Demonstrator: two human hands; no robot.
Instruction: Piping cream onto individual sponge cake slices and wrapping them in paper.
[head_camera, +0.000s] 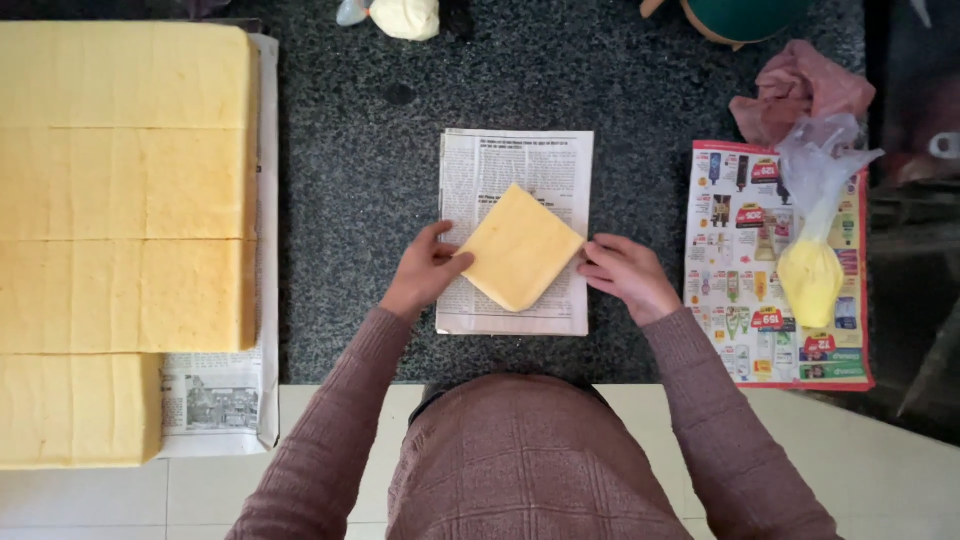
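Observation:
A square slice of yellow sponge cake (518, 246) lies turned like a diamond on a sheet of newspaper (520, 160) in the middle of the dark speckled counter (360, 200). My left hand (424, 270) touches the slice's left corner with thumb and fingers apart. At the slice's right corner rests my right hand (626, 272), fingertips against the edge. Neither hand lifts the slice; it stays flat on the paper.
A large slab of yellow sponge cake (120, 200), scored into blocks, fills the left side on newspaper (220, 400). At right, a piping bag of yellow cream (810, 270) lies on a colourful leaflet (730, 300). A pink cloth (800, 90) sits behind it, and another cream bag (405, 15) at the far edge.

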